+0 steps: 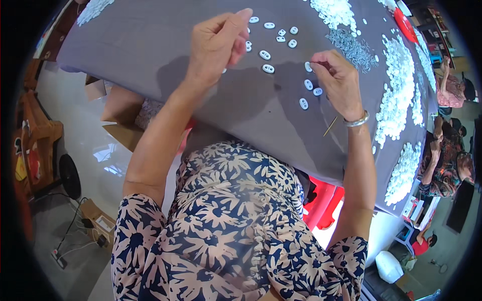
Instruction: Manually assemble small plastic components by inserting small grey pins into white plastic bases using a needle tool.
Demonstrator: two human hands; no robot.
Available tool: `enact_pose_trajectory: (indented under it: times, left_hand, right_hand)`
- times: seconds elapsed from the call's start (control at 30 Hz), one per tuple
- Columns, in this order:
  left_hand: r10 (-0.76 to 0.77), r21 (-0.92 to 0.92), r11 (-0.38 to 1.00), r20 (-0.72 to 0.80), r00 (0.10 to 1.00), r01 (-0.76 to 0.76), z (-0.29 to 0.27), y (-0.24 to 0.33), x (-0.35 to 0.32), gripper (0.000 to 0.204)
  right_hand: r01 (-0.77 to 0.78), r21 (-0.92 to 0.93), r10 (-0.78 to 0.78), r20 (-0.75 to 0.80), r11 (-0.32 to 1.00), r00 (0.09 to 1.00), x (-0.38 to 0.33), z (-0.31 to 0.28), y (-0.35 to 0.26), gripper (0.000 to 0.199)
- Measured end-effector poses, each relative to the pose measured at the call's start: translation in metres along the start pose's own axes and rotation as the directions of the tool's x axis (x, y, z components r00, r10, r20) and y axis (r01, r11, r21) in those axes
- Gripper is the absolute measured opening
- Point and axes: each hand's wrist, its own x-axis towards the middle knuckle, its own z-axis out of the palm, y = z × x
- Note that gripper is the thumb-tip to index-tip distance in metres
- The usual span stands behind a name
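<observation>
My left hand (pixel 215 47) is raised above the dark cloth-covered table (pixel 211 118), thumb and fingers pressed together. Whatever it may hold is hidden or too small to name. My right hand (pixel 339 80), with a bracelet at the wrist, is also closed in a pinch. At its fingertips shows a white oval piece (pixel 308 66); I cannot tell whether it is gripped or lies on the cloth behind. Several similar white oval pieces with small holes (pixel 268 68) lie spread between my hands. Below the right hand are a few more ovals (pixel 303 104) and a thin gold-coloured stick (pixel 330 126).
A long heap of white pieces (pixel 394 95) covers the table's right side; another heap (pixel 334 12) is at the back. Between them lies a pile of small grey pieces (pixel 351 50). An open cardboard box (pixel 123 108) stands left of the table. Other people (pixel 447 155) sit at right.
</observation>
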Motion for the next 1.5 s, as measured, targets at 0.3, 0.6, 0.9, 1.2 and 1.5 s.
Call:
enact_pose_trajectory:
  times: [0.3,0.6,0.9,1.2,1.5]
  left_hand:
    - [-0.246,-0.272,0.930,0.037,0.968,0.247,0.008,-0.021,-0.008,0.049]
    - [-0.182,-0.170,0.967,0.065,0.981,0.190,0.012,-0.019,-0.009,0.036]
    - [-0.001,0.096,0.995,0.264,0.964,-0.026,0.026,-0.049,-0.020,0.032]
    - [-0.030,0.174,0.984,0.374,0.927,-0.039,0.030,-0.043,-0.028,0.033]
    - [-0.062,0.136,0.991,0.377,0.924,0.011,0.032,-0.042,-0.031,0.034]
  right_hand:
    - [0.221,-0.247,-0.202,0.102,0.943,0.974,0.064,0.032,0.022,0.011]
    - [0.151,-0.308,-0.111,0.146,0.939,0.983,0.076,0.046,0.029,0.018]
    - [-0.098,0.145,0.074,0.159,0.985,0.984,0.016,0.028,-0.005,0.009]
    - [-0.134,0.200,0.093,0.203,0.971,0.975,-0.016,0.025,-0.009,0.008]
    - [-0.177,0.377,0.122,0.166,0.909,0.979,-0.022,0.028,-0.006,0.008]
